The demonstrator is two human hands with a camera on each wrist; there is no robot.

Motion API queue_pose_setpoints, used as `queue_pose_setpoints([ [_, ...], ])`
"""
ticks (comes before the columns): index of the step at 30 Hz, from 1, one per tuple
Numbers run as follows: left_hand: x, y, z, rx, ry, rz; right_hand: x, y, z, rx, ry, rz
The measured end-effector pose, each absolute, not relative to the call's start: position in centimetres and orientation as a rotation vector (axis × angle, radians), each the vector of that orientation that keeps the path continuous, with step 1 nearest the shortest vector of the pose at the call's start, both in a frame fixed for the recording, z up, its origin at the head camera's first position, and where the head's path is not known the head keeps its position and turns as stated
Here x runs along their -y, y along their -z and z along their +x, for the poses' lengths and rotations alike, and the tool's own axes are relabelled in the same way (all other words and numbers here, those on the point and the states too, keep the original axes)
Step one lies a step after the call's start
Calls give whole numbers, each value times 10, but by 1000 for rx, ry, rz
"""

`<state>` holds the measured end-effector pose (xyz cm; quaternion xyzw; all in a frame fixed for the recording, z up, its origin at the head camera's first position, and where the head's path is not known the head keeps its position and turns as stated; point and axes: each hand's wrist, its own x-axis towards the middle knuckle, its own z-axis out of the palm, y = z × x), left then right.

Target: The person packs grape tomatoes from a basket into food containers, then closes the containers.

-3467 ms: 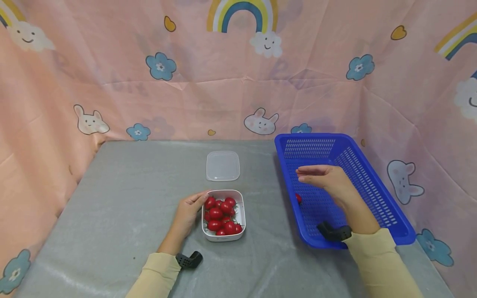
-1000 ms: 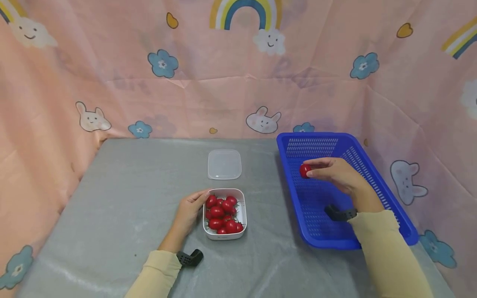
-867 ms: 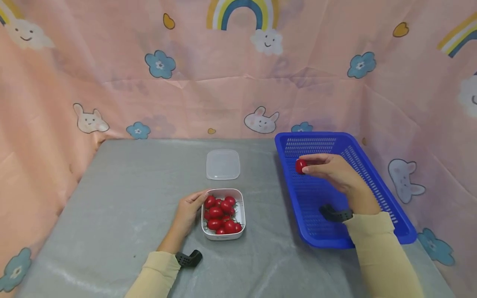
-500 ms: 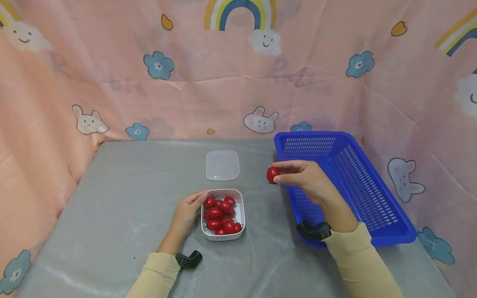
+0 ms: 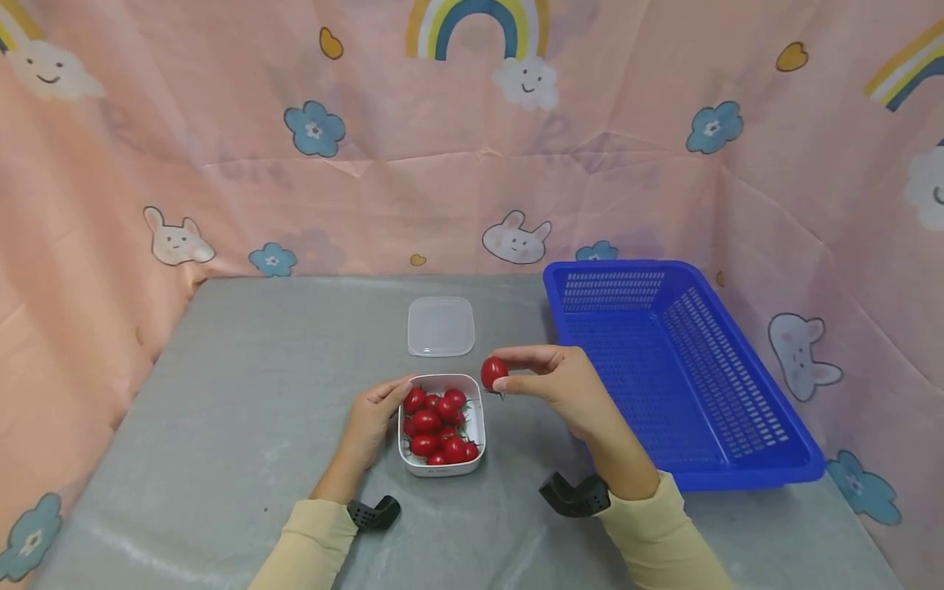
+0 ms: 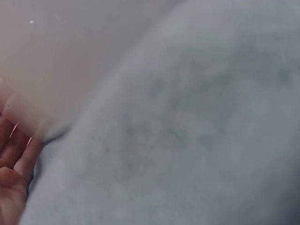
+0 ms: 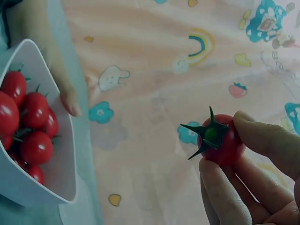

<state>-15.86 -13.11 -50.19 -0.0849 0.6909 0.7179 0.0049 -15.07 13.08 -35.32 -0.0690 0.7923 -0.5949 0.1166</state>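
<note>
In the head view my right hand [image 5: 571, 389] pinches a cherry tomato [image 5: 494, 374] between thumb and fingers, just off the far right corner of the white food container [image 5: 442, 470]. In the right wrist view the green stem end of this tomato [image 7: 220, 140] faces the camera. My left hand [image 5: 372, 418] holds the container at its far left corner. Several red cherry tomatoes [image 5: 426, 422] lie in the container. The left wrist view is mostly a pale blur, with fingers [image 6: 29, 154] at its left edge.
A clear lid [image 5: 441, 328] lies flat on the grey table [image 5: 258, 369] behind the container. To the right stands a blue slotted basket [image 5: 664, 393], partly behind my right forearm. A patterned pink cloth [image 5: 413, 188] hangs round the back and sides.
My right hand has picked a cherry tomato out of the blue basket and carried it left, over the basket's rim, close to the container. My left hand has stayed at the container.
</note>
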Motion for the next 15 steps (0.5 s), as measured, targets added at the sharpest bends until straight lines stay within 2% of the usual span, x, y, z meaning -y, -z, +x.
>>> queue_pose_setpoints([
  [15,133,503,-160,-2179,-2245,-259,-102,388,-151,-2315,1685,-137],
])
